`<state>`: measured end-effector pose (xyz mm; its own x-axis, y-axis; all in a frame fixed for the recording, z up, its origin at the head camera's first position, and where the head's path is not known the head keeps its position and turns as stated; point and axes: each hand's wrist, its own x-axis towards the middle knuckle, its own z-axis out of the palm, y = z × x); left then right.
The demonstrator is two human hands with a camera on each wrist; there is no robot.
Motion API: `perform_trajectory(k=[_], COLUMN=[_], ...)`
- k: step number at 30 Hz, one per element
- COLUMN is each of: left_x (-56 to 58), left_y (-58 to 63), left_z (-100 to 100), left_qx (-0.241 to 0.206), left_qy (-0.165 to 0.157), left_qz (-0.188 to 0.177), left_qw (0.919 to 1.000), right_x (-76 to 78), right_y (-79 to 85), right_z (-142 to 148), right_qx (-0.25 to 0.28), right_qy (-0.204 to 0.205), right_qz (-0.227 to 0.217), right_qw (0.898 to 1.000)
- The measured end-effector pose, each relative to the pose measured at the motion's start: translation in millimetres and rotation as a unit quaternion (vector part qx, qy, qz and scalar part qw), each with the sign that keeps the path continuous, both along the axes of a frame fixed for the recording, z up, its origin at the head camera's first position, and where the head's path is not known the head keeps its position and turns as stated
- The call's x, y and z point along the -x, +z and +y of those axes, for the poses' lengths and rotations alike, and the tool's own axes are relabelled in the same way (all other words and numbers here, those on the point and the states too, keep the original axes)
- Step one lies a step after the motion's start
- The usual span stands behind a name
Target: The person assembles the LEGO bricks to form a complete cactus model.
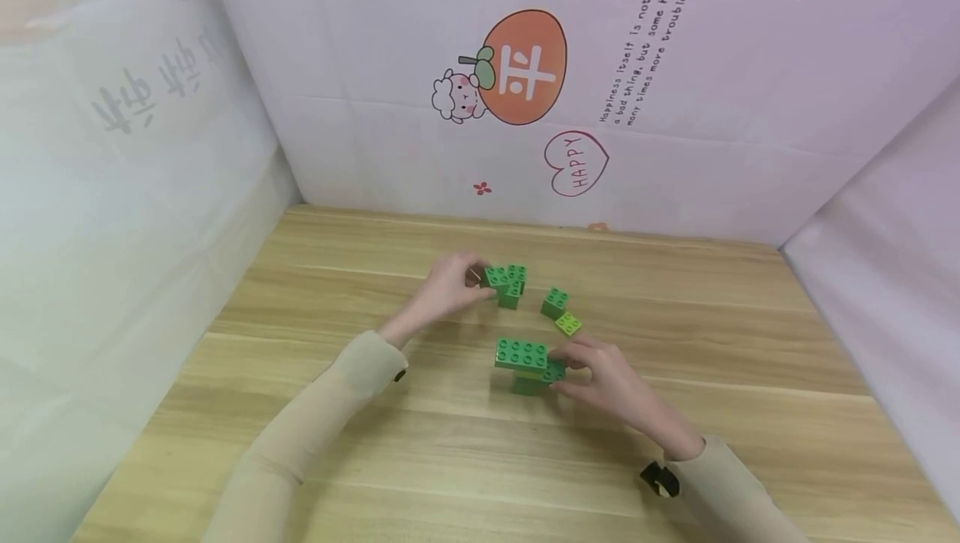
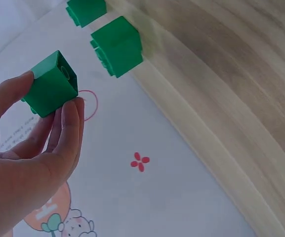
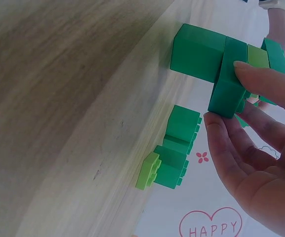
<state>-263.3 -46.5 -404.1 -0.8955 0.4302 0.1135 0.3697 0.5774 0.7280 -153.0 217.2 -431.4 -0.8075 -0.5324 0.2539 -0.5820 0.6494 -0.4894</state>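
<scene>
My left hand [image 1: 453, 284] pinches a green toy brick [image 2: 53, 88] between thumb and fingertips, its hollow underside partly showing in the left wrist view. Close beside it on the table are two more green bricks [image 1: 510, 298]. With my right hand [image 1: 609, 374] I grip a stack of bricks [image 1: 522, 354] by the end of its dark green middle brick [image 3: 229, 76]. Below that sits a green block [image 3: 198, 53]; above come a lime layer [image 3: 257, 56] and a long green top brick [image 1: 510, 349] that overhangs to the left.
Between and beyond the hands lie a single green brick [image 1: 555, 304] and a lime brick [image 1: 568, 324], close together on the wooden table [image 1: 420, 460]. White printed cloth [image 1: 375, 109] walls off the back and both sides.
</scene>
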Motion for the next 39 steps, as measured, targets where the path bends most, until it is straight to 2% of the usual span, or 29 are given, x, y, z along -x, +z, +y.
perform_trajectory(k=[5,10,16,29,39], left_x=[-9.8,-19.2,-28.4,-43.4,-53.7], left_y=[5.3,11.5,17.0,23.3,24.4], left_z=[-0.6,-3.5,-8.9,-16.9,-18.9], left_qx=[-0.006,-0.019,-0.03,-0.061,-0.055], left_qy=[-0.034,-0.064,-0.078,-0.112,-0.126], left_qz=[0.014,0.006,0.01,-0.005,-0.003], left_qw=[0.9993,0.9977,0.9965,0.9919,0.9905], right_x=[0.1,0.3,-0.1,0.1,0.6], right_y=[-0.4,-0.9,-1.1,-0.5,0.2], right_z=[-0.1,0.3,0.3,0.0,-1.2], right_qx=[0.002,0.007,0.007,0.001,0.0], right_qy=[0.001,0.0,-0.006,-0.011,-0.013], right_qz=[0.005,0.01,0.011,0.009,0.007], right_qw=[1.0,1.0,1.0,1.0,1.0])
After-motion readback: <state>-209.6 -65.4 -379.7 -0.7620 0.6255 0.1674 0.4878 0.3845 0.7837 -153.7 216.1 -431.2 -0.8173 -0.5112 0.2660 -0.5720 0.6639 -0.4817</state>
